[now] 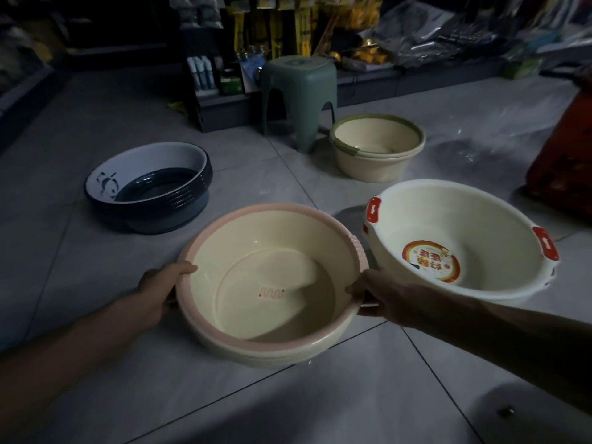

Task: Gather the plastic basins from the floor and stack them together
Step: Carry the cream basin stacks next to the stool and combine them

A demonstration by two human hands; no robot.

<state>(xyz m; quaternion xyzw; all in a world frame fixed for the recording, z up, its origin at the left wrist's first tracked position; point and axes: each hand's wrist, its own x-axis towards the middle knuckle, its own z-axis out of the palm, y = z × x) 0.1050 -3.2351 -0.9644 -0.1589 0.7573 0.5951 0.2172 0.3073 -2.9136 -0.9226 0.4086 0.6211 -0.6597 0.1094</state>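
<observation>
A cream basin with a pink rim (272,283) sits low over the tiled floor in front of me. My left hand (163,283) grips its left rim, thumb over the edge. My right hand (378,294) grips its right rim. To the right stands a white basin with red handles (455,232) and a round sticker inside. A dark blue stack of basins with a panda print (153,187) lies at the left. A cream stack with green rim (378,145) stands further back.
A green plastic stool (298,94) stands behind the basins, before a low shelf of bottles (211,81) and hanging goods. A red object (563,149) fills the right edge. Grey floor tiles (320,395) stretch around the basins.
</observation>
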